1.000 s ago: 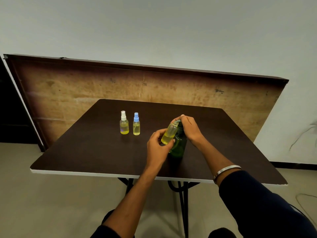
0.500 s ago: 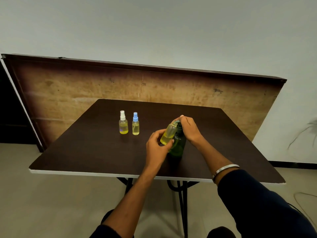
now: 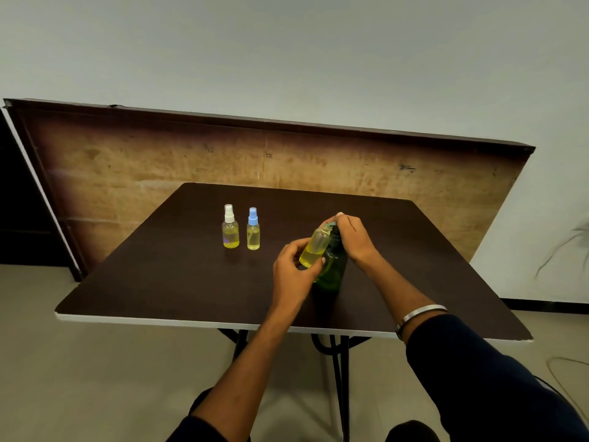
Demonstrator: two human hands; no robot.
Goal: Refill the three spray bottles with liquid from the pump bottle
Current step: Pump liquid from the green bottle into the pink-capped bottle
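- Head view: left hand (image 3: 294, 271) pinches an uncapped small spray bottle (image 3: 314, 248) near its base, thumb and fingers curled round it, bottle tilted with its open neck up against the pump spout.
- Right hand (image 3: 353, 236) sits on top of the green pump bottle (image 3: 333, 266), fingers curled over the pump head; the spout itself is mostly hidden under the hand.
- Pump bottle stands upright on the dark table (image 3: 159, 282), just right of and touching or nearly touching the held bottle; cannot tell which.
- Held bottle shows yellow liquid in its lower part, upper part looks clear, so it reads as partly filled.
- Handling guess: small bottle is light, smooth clear plastic, likely slippery if wet; a low pinch leaves the neck free, but the tilt means it could spill if squeezed or tipped further.
- Pump bottle looks heavier and stable; pressing straight down on the head should keep it from tipping.
- White-capped spray bottle (image 3: 230, 227) and blue-capped spray bottle (image 3: 253, 229) stand upright side by side, well left of the hands, capped, both holding yellow liquid.
- Judgement: third bottle being filled; its cap is not seen.
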